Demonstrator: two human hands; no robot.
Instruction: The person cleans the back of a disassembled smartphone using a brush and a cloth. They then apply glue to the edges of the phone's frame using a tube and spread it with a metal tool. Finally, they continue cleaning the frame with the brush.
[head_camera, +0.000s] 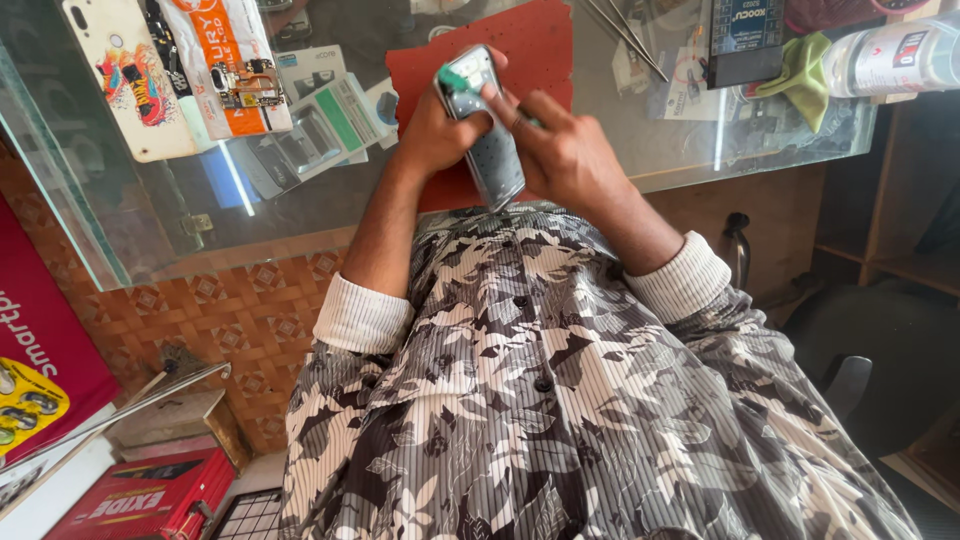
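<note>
My left hand (432, 132) grips a phone (492, 150) with its back cover off, holding it tilted above the near edge of the glass table (300, 215). A small green part (455, 78) sits at the phone's upper end. My right hand (568, 158) rests against the phone's right side, with its fingertips pressing on the exposed back. A bit of green shows between the right fingers; what it is cannot be told. Under both hands lies a red work mat (530, 45).
On the glass lie a white phone cover with a cartoon picture (125, 85), an orange-and-white packet carrying a small circuit board (235, 80), tweezers (625, 35), a dark box (745, 35), a green cloth (800, 75) and a white bottle (895, 55). A red box (140, 495) sits on the floor.
</note>
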